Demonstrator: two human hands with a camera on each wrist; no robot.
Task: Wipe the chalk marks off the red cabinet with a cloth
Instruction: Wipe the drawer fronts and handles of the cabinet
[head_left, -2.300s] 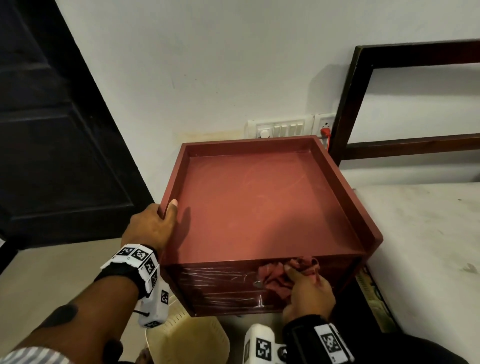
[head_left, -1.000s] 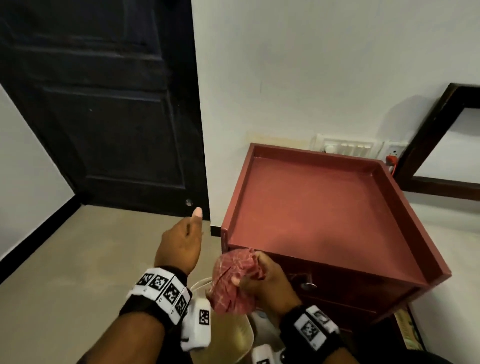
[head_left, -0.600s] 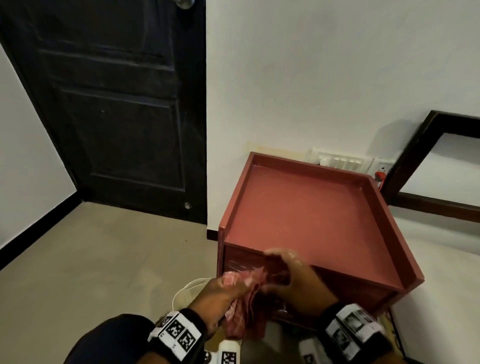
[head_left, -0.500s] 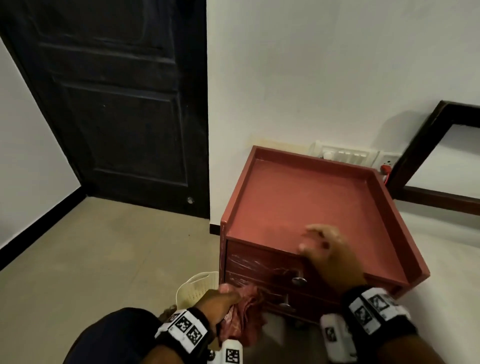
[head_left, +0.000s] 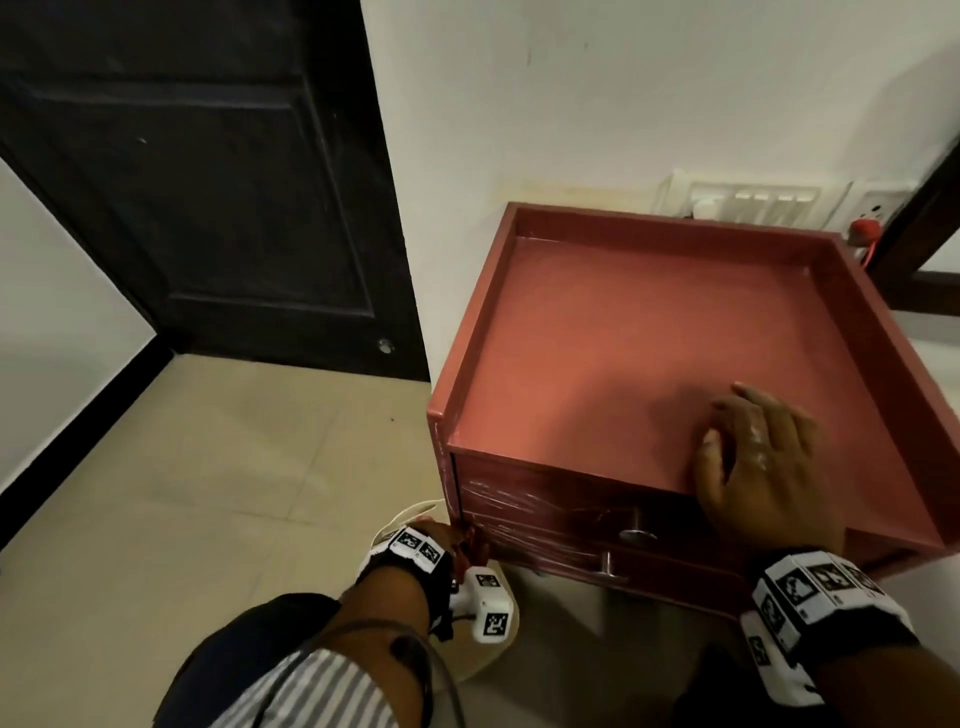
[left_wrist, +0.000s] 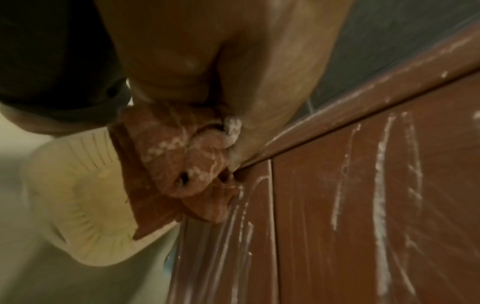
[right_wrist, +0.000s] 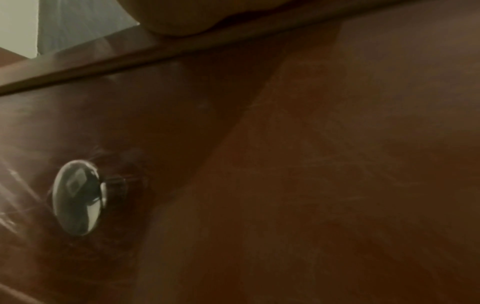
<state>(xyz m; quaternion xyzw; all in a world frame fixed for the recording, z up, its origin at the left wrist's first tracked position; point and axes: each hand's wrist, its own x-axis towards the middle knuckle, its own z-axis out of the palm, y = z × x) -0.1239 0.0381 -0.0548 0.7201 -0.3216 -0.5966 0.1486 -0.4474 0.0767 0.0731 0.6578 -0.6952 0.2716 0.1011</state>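
Note:
The red cabinet (head_left: 649, 364) stands against the white wall, its tray-like top bare. White chalk marks (head_left: 514, 501) streak its drawer fronts (left_wrist: 376, 185). My left hand (head_left: 441, 535) is low at the cabinet's front left corner and grips the bunched red cloth (left_wrist: 187, 160), which is dusted with chalk and pressed against the corner edge. My right hand (head_left: 753, 457) lies flat on the top near the front edge, fingers spread. A round metal knob (right_wrist: 78, 197) sits on the drawer below that hand.
A cream plastic basket (left_wrist: 78, 201) stands on the floor beside the cabinet's left corner. A dark door (head_left: 208, 182) fills the left wall. A switch panel (head_left: 753, 202) and a dark wooden frame (head_left: 924, 208) are behind the cabinet.
The cloth passed from my right hand to my left. My left hand dropped to the cabinet's lower left corner, and my right hand came to rest flat on the top.

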